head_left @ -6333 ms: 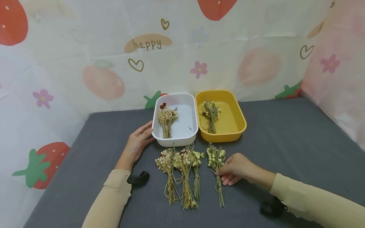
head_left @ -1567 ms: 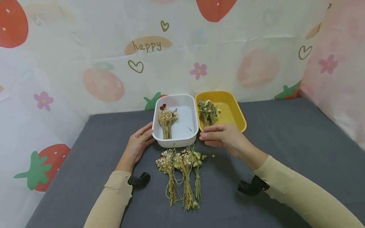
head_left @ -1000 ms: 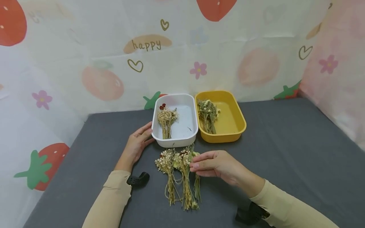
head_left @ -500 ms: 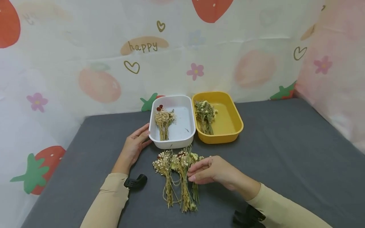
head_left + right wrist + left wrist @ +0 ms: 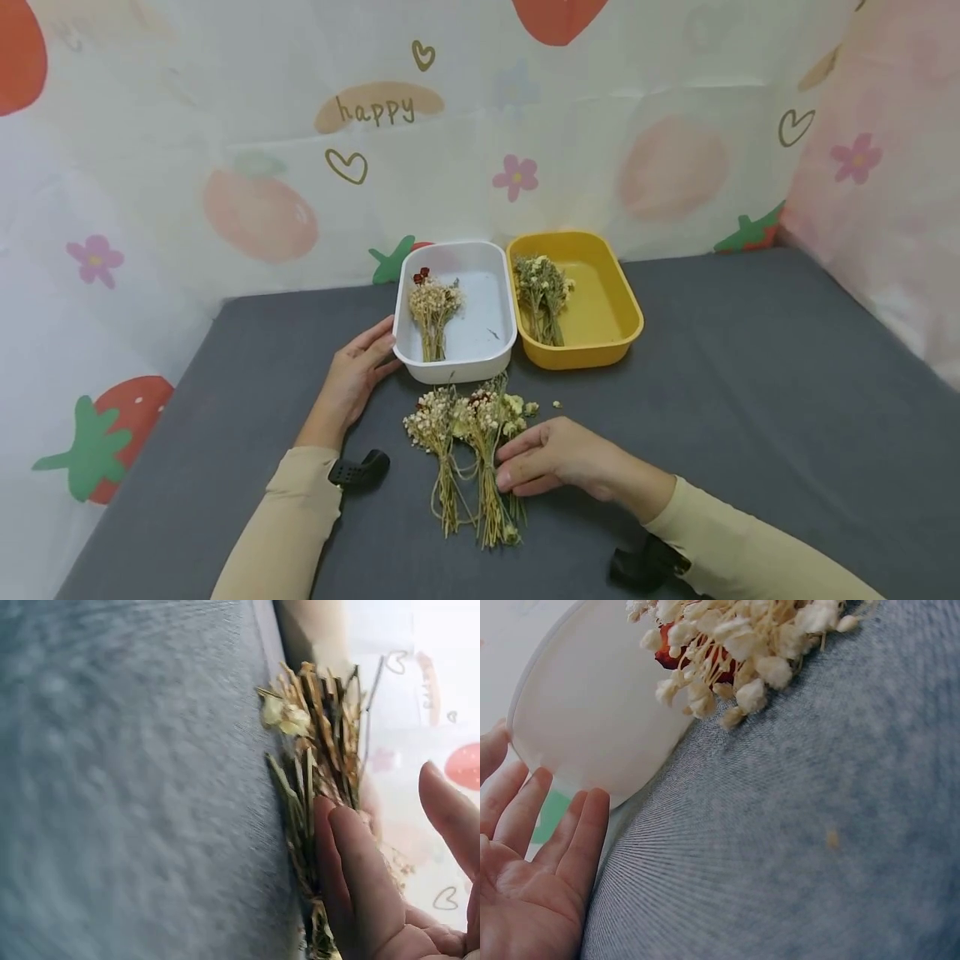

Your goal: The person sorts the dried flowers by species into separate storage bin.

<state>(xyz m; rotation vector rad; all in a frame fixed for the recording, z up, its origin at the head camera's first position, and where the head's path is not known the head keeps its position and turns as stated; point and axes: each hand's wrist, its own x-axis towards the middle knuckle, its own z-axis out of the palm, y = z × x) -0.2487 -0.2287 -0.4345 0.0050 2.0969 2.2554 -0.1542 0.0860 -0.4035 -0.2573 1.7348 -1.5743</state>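
My left hand (image 5: 351, 379) rests its fairly straight fingertips against the left wall of the white tub (image 5: 491, 292); the left wrist view shows the same fingers (image 5: 592, 825) touching its side. Over the stems of the dried flower bunch with pale yellow heads (image 5: 513, 410) is my right hand (image 5: 566, 462). In the right wrist view its thumb stands apart and its fingers (image 5: 367, 862) lie alongside the stems (image 5: 322, 742), partly hiding them. To the left lie a middle bunch with white and dark red heads (image 5: 480, 421) and a white-flowered bunch (image 5: 431, 421).
The yellow tub (image 5: 600, 300) stands against the white one and holds yellow-green bunches (image 5: 543, 292). A cream bunch with red heads (image 5: 433, 308) lies in the white tub. One tiny loose bloom (image 5: 557, 404) sits on the grey cloth (image 5: 750, 400). A printed curtain (image 5: 585, 158) hangs behind.
My right hand held a yellow-flowered bunch, laid it in the yellow tub beside another, then came back down to the bunches on the cloth. My left hand has stayed at the white tub.
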